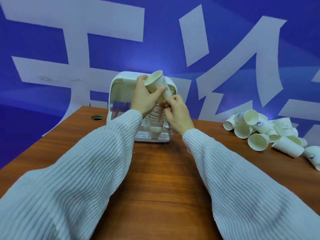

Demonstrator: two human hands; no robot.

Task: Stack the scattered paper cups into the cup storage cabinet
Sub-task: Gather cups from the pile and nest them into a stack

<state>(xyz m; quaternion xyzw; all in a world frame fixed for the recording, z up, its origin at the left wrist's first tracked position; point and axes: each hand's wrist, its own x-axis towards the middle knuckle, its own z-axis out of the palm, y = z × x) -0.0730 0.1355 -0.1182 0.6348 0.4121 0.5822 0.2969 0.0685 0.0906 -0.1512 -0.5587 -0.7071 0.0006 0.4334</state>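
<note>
Head view: left hand (144, 97) clasps conical paper cup (158, 84); right hand (178, 113) pinches ribbed stack (156, 116).

We see the cup storage cabinet (119, 87) at the bench's (155, 179) far edge, a stack of cups (156, 116) before it, and loose paper cups (263, 130) heaped well apart to its right.

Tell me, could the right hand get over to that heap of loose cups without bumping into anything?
Probably yes. The right hand is busy at the stack of cups, but only bare wooden table lies between it and the pile of paper cups on its own side.
</note>
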